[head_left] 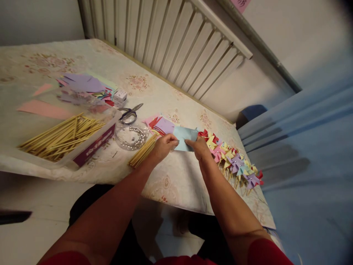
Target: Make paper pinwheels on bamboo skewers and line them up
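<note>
A light blue piece of paper [183,133] is held up in front of me, over the middle of the table. My right hand [200,147] grips it from the right, thumb on its face. At its lower left edge, my left hand [166,144] is closed in a pinch; whatever sits between those fingertips is too small to make out. Just behind the left hand lie cut paper pieces [165,125] in purple, red and pink. A bundle of thin wooden sticks [142,152] lies under my left wrist. Finished paper pinwheels [237,163] on sticks lie in a row beside my right hand.
Left of my hands are a round clear dish of small metallic pieces [132,138], scissors [130,113] and a small white box [120,96]. A plastic tub of sticks [95,147] stands further left, near stacked coloured paper [82,82]. A radiator [165,40] and blue curtain [298,147] border the table.
</note>
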Tool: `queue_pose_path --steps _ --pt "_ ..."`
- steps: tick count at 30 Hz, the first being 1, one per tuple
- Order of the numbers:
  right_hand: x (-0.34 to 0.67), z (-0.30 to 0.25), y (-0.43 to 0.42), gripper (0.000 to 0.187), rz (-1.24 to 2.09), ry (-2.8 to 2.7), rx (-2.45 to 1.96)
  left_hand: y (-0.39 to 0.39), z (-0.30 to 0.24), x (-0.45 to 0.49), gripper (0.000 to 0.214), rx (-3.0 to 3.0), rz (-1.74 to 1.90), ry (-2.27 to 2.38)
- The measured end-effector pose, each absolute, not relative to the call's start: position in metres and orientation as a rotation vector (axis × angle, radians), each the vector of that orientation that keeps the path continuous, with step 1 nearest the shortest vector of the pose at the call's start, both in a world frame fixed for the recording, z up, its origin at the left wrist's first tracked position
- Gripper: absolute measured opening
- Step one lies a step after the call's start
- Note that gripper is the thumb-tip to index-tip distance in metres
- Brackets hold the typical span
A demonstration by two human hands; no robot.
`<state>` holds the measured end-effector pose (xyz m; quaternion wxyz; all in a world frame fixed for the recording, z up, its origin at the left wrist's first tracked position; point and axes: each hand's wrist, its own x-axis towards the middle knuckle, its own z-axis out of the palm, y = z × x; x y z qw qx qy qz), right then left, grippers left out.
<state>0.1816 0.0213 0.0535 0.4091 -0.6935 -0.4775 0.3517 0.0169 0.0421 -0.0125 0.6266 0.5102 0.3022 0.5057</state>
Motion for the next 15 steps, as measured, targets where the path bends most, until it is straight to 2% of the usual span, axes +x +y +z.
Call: queue_pose_path --steps 15 --pt "0.163 0.050 0.020 0.019 0.964 -1.258 -1.706 0.046 -0.016 0.017 0.018 1.137 1.185 0.790"
